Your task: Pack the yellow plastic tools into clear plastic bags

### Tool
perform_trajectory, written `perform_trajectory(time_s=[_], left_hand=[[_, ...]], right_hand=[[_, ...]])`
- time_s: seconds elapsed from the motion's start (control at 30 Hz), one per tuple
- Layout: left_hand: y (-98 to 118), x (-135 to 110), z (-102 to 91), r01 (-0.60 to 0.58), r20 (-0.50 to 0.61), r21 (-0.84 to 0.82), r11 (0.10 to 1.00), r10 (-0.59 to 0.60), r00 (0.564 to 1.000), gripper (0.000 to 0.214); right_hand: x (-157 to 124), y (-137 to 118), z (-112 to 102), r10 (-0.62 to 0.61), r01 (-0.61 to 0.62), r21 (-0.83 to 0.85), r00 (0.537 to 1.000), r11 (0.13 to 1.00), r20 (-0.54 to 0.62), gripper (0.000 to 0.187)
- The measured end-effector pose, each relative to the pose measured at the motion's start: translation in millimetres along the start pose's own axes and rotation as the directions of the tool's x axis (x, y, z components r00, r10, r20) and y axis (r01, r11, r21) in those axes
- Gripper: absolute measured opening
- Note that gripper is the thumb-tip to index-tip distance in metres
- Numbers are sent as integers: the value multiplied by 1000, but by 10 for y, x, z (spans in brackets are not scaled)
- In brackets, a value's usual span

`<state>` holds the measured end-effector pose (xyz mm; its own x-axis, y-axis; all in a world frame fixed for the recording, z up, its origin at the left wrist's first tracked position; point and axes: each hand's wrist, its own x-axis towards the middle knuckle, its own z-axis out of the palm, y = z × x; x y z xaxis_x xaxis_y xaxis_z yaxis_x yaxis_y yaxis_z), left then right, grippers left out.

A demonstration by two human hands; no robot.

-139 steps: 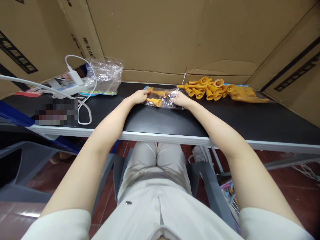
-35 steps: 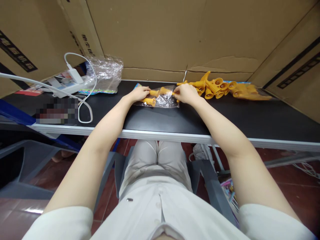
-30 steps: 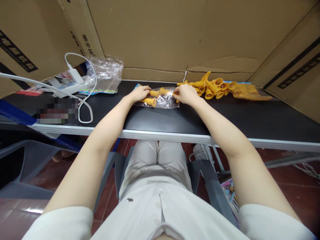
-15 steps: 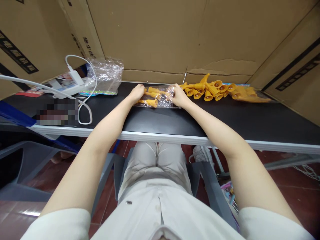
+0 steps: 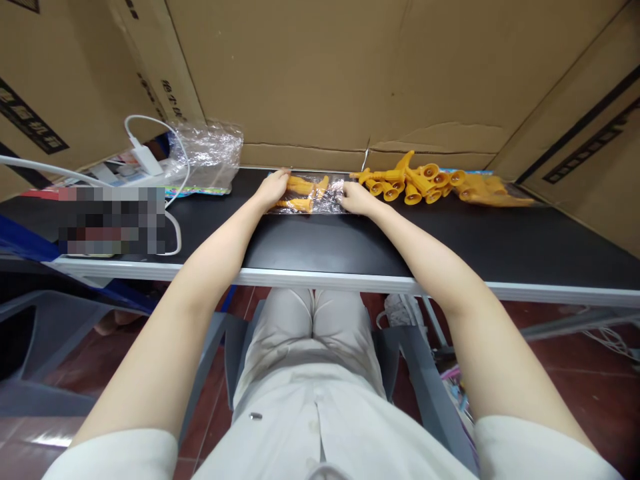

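A clear plastic bag (image 5: 330, 203) lies flat on the black table, with a few yellow-orange trumpet-shaped plastic pieces (image 5: 301, 205) inside its left half. My left hand (image 5: 273, 189) grips the bag's left end, its fingers partly hidden. At the opposite end, my right hand (image 5: 357, 199) has its fingers curled closed on the bag's film. Just beyond the right hand, a pile of loose yellow-orange trumpet-shaped pieces (image 5: 413, 193) rests against the cardboard.
Filled bags of yellow-orange pieces (image 5: 493, 192) lie right of the pile. At the left are crinkled clear bags (image 5: 213, 157), a white charger (image 5: 147, 160) with its cable and a blurred-out object (image 5: 110, 223). Cardboard walls (image 5: 310, 80) enclose the table's back and sides.
The piece that was by my right hand now lies farther left within the bag, beside the others. My right hand has moved slightly down. The whole view has shifted a little.
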<state>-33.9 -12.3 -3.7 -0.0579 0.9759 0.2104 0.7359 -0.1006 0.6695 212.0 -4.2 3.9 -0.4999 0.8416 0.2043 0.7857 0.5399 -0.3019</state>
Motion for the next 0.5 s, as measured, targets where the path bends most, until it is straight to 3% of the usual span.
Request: perform_trajectory(time_s=[0.1,0.23,0.37,0.5], left_hand=[[-8,-27,-7,-47,62,12,999,46,997,61],[-61,-14,8,-36,70,5,999,36,997,61],[-95,16,-3,-30,68,48,998,27,997,61],[-80,8,-41,-29,102,156,987,13,995,63]], right_hand=[[-55,77,-228,110,-138,-242,986,960,-126,42],[-171,404,-496,149,-270,-331,926,904,-347,47],[-279,772,-566,201,-329,-382,919,863,-339,51],[-258,958,-527,304,-417,-394,898,819,-318,51]])
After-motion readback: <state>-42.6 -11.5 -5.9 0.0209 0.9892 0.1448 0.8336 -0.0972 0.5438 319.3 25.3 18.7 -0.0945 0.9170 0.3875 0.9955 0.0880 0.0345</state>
